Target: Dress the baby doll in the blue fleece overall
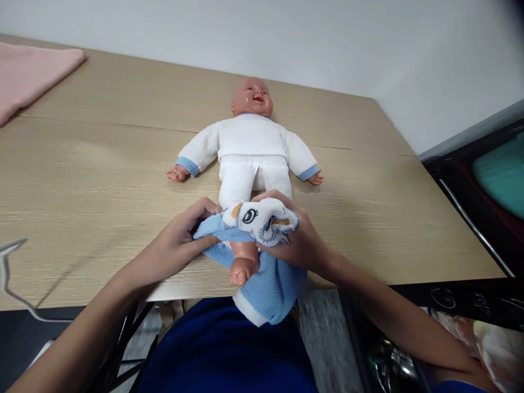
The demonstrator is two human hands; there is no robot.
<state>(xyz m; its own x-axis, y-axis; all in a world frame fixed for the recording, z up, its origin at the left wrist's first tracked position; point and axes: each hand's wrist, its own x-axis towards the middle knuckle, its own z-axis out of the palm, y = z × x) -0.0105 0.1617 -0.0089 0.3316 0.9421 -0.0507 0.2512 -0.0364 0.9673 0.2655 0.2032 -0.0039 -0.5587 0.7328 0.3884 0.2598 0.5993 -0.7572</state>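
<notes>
A baby doll [252,136] lies on its back on the table, head toward the wall, in a white long-sleeved top with blue cuffs. Over its lower leg is a pair of blue fleece doll trousers [272,284], with a white embroidered animal face patch bunched at the top. One bare doll foot [244,268] pokes out through the cloth; the other is hidden. My left hand [190,234] pinches the left edge of the trousers between thumb and fingers. Gripping the right side by the patch is my right hand [301,234], its fingers partly behind the cloth.
A folded pink cloth [33,76] lies at the table's far left. A white bent wire [16,295] stands at the near left edge. Beyond the right edge are a dark frame [478,229] and a teal item [501,172]. The trousers hang over the table's front edge.
</notes>
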